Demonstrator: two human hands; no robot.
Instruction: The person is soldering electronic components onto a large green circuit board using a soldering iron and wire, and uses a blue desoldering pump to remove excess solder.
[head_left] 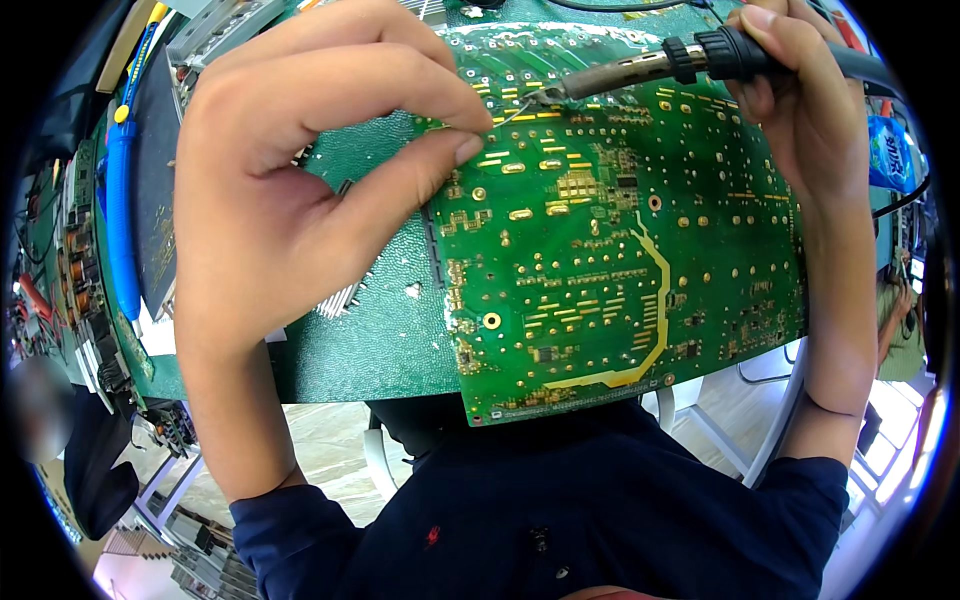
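A large green circuit board (600, 240) lies before me, its near edge jutting past the table edge toward my body. Between thumb and forefinger, my left hand (310, 150) pinches a thin strand of solder wire (513, 115) over the board's upper left part. My right hand (800, 100) grips the black handle of a soldering iron (640, 70), which slants in from the upper right. The iron's tip meets the wire's end just over a row of gold pads; whether it touches the board cannot be made out.
A blue pen-like tool (122, 200) lies at the left, beside a dark mat (160, 190). Small metal pins (338, 302) and white crumbs are scattered on the green table (400, 350). A blue packet (890, 153) is at the far right, near black cables. Other people are at both sides.
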